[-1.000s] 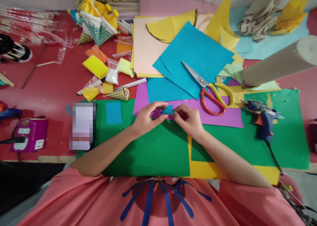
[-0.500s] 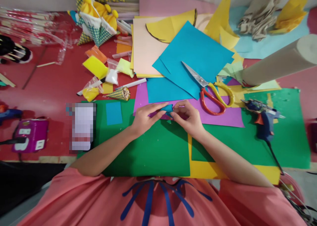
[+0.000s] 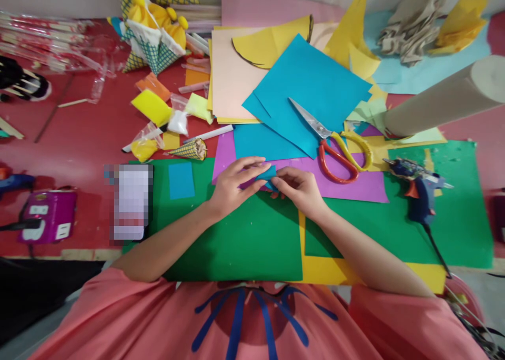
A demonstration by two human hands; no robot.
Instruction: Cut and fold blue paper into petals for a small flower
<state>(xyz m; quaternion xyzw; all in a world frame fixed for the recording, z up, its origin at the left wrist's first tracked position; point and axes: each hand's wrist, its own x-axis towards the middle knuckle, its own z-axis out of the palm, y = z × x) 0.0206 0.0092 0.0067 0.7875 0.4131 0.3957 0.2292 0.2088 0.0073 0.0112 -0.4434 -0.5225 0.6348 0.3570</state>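
Between my two hands is a small piece of blue paper [image 3: 267, 174], curled or folded, above the purple sheet [image 3: 347, 184]. My left hand [image 3: 235, 184] pinches its left side, with thumb below and fingers above. On the other side, my right hand [image 3: 299, 186] grips the paper's right edge between thumb and fingers. The paper's underside is hidden by the fingers. A flat blue rectangle [image 3: 181, 180] lies to the left on the green sheet [image 3: 236, 239]. Scissors [image 3: 324, 134] with red and yellow handles rest beyond my right hand.
At right are a glue gun [image 3: 424, 197] and a pale paper roll [image 3: 445, 97]. Blue sheets [image 3: 311, 81] lie behind my hands. On the left are a phone [image 3: 132, 202], a purple power box [image 3: 48, 216], a small patterned cone [image 3: 191, 148] and a white marker [image 3: 213, 133].
My left fingers have lifted and spread a little at the top of the blue paper. My right fingers have shifted slightly downward along its right edge.
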